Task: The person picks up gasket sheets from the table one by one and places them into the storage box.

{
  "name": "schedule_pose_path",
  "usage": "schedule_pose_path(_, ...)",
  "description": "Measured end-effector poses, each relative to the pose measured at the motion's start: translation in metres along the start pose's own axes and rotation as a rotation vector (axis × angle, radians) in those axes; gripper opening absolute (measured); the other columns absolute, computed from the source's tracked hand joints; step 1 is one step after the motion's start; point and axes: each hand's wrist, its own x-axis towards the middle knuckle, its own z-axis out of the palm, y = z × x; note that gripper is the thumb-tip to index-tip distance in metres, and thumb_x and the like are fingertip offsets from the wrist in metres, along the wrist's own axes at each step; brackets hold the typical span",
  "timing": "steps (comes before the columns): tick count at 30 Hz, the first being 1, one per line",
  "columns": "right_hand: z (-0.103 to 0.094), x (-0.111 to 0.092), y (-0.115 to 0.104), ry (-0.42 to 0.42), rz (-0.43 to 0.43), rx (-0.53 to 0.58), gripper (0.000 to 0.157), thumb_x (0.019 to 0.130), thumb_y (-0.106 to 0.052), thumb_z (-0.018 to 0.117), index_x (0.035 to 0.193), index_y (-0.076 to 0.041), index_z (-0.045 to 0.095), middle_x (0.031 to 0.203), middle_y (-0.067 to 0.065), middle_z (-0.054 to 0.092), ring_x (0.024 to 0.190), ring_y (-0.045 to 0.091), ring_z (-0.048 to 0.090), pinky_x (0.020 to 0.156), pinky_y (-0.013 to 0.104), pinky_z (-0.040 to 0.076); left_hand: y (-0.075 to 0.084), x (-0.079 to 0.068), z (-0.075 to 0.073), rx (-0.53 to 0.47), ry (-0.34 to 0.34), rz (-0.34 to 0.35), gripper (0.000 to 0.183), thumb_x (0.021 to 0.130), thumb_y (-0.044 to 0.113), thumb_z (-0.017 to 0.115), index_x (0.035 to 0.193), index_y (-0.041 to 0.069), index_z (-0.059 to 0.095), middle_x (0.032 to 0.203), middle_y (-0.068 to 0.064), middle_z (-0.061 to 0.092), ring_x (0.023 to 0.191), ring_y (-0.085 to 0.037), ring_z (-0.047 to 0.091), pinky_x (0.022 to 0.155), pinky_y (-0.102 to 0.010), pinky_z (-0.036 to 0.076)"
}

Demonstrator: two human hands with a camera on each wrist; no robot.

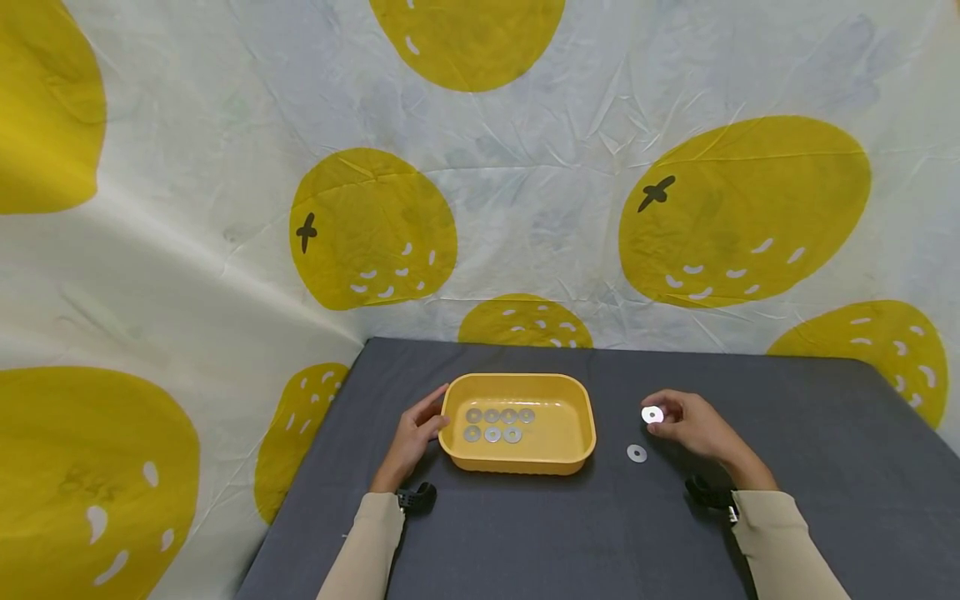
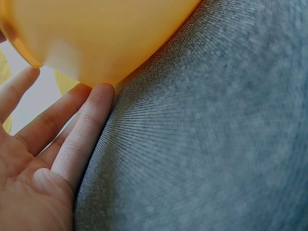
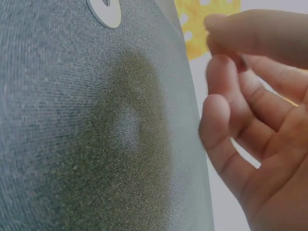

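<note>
My left hand (image 1: 412, 435) holds the left edge of a yellow plastic tray (image 1: 555, 464), thumb at the rim; in the left wrist view its fingertips touch the outer wall. Several flat metal washers (image 1: 492, 434) lie in two rows inside the tray, toward its left half. To the tray's right, my right hand (image 1: 697, 427) pinches a shiny washer (image 1: 652, 408) between thumb and fingers, above the table. Another washer (image 1: 637, 453) rests on the cloth between that hand and the tray. The right wrist view shows the curled fingers, with the pinched washer mostly hidden.
A dark grey cloth (image 1: 525, 542) covers the table. Behind and to the left hangs a white curtain (image 1: 525, 233) printed with yellow fruit. Each wrist wears a black strap with a small device (image 1: 417, 498).
</note>
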Motion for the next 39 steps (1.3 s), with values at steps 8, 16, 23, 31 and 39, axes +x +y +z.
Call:
schedule_pose_path(8,0.0,0.001,-0.003,0.079,-0.051,-0.039,0.033,0.087,-0.019,0.081,0.116,-0.006,0.072,0.089,0.004,0.062,0.074,0.008,0.052,0.063,0.025,0.042,0.0,0.001,0.0,0.01,0.007,0.001,0.059,0.101,0.008,0.059,0.157,0.018,0.044,0.14,-0.026,0.06,0.125,-0.043,0.06,0.091,-0.032,0.058)
schedule_pose_path(16,0.002,0.0,-0.013,0.123,-0.123,-0.057,0.032,0.087,-0.022,0.082,0.115,-0.009,0.074,0.095,0.005,0.061,0.076,0.006,0.05,0.065,0.024,0.043,-0.004,0.002,-0.001,0.007,-0.006,0.004,0.06,0.101,0.007,0.059,0.158,0.012,0.041,0.14,-0.029,0.059,0.125,-0.045,0.059,0.089,-0.03,0.058)
schedule_pose_path(23,0.006,0.002,-0.024,0.102,-0.124,-0.051,0.031,0.09,-0.022,0.079,0.117,-0.008,0.073,0.097,0.005,0.062,0.077,0.008,0.051,0.066,0.025,0.044,-0.026,0.013,-0.004,0.017,0.015,-0.008,0.059,0.103,0.012,0.058,0.159,0.021,0.041,0.141,-0.025,0.059,0.126,-0.043,0.059,0.088,-0.026,0.056)
schedule_pose_path(31,0.013,0.003,-0.032,0.096,-0.124,-0.021,0.029,0.092,-0.024,0.078,0.117,-0.01,0.072,0.101,0.005,0.062,0.08,0.01,0.051,0.068,0.026,0.044,-0.031,0.014,-0.001,0.02,0.057,0.021,0.057,0.101,0.014,0.062,0.155,0.024,0.047,0.135,-0.021,0.065,0.12,-0.041,0.062,0.086,-0.025,0.056)
schedule_pose_path(39,0.022,0.005,-0.055,0.089,-0.174,-0.017,0.027,0.092,-0.024,0.077,0.117,-0.014,0.071,0.1,0.003,0.061,0.08,0.012,0.051,0.069,0.027,0.045,-0.03,0.015,0.0,0.024,0.071,0.04,0.058,0.099,0.014,0.063,0.154,0.023,0.049,0.131,-0.018,0.067,0.116,-0.034,0.065,0.086,-0.028,0.058)
